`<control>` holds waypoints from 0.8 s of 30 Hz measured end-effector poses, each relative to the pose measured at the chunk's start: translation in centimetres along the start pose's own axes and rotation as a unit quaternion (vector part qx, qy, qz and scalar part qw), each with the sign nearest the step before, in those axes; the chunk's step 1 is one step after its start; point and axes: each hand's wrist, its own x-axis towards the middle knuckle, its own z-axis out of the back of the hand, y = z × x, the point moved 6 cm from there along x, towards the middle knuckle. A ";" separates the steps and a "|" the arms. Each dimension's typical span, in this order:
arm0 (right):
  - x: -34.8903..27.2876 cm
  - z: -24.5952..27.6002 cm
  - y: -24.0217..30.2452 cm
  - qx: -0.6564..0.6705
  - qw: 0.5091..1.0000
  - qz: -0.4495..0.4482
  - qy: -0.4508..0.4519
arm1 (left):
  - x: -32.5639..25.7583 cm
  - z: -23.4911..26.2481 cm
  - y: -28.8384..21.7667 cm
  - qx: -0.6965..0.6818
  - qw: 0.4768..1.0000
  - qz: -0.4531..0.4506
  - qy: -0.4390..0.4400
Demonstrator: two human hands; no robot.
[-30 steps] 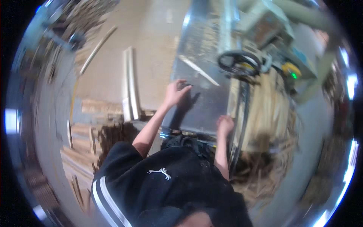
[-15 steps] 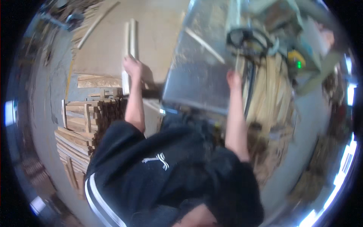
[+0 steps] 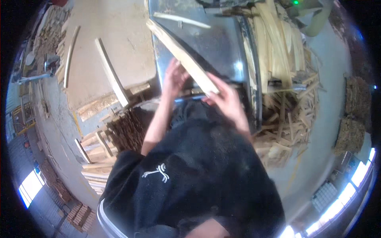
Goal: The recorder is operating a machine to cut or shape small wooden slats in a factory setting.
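Left hand (image 3: 174,77): gripping wooden board (image 3: 180,55) on its left edge | right hand (image 3: 226,99): clasping board's near end | board: lying diagonally on metal desk (image 3: 218,43) | offcut pile (image 3: 285,95): right of desk

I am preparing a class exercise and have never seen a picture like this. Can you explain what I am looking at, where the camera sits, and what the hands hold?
The camera sits on a person's head and looks down, so its round fisheye picture bends straight edges. No robot is here, only two bare hands. The left hand and right hand both rest on a long pale wooden strip lying slanted across a grey metal table. A thinner strip lies farther back. Right of the table is a heap of wood offcuts; stacked boards stand to the left.
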 end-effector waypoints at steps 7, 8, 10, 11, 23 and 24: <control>-10.1 3.7 -1.3 -0.387 0.876 0.170 -0.233 | 1.4 -5.7 3.6 0.017 0.985 0.170 0.007; -11.1 4.1 -2.6 -0.306 0.902 0.135 -0.273 | 1.6 -6.8 5.0 0.007 0.988 0.153 -0.007; -13.1 4.9 -6.8 -0.238 0.916 0.098 -0.307 | 1.9 -8.7 7.8 -0.093 0.978 0.189 0.000; -13.9 5.2 -10.1 -0.213 0.927 0.064 -0.302 | 1.8 -9.7 7.9 -0.039 0.981 0.192 0.005; -13.7 6.9 -16.3 0.351 0.868 -0.126 -0.327 | 2.4 -9.5 12.0 0.126 0.960 0.224 -0.107; -13.9 6.9 -17.1 0.445 0.814 -0.123 -0.352 | 2.6 -8.9 12.1 0.129 0.959 0.227 -0.106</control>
